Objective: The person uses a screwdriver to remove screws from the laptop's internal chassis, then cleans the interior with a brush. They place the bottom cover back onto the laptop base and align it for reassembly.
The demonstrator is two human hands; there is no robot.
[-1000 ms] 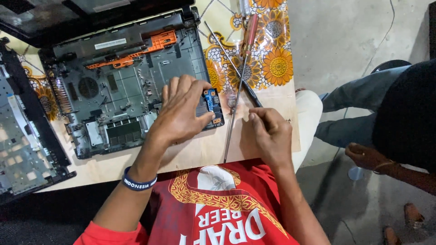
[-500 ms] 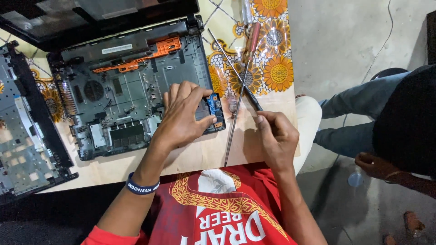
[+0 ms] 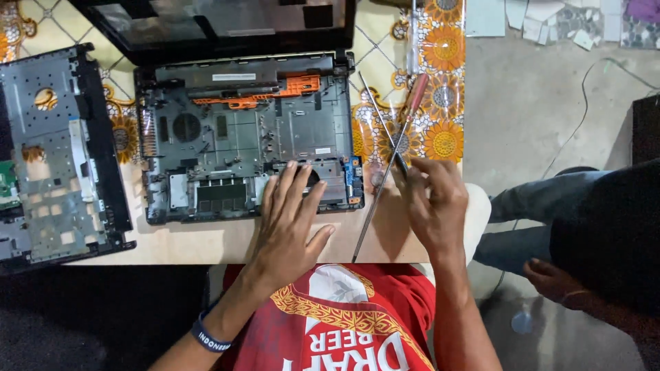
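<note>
Laptop base (image 3: pixel 240 137): an open grey shell with an orange strip near the hinge, flat on the table in front of the person.
Left hand (image 3: pixel 289 220): palm down, fingers spread, pressing on the near right corner of the base and gripping nothing.
Right hand (image 3: pixel 433 199): just beside the base's right edge, fingers pinched on a thin dark tool (image 3: pixel 399 163); I cannot tell what kind.
Screwdriver (image 3: pixel 392 165): long shaft, reddish handle, lying slantwise on the table beside the right hand.
Keyboard cover (image 3: pixel 55 151): off to the left.
Table (image 3: pixel 206 242): pale top, sunflower cloth.
Another person (image 3: pixel 591 233): seated at right.
</note>
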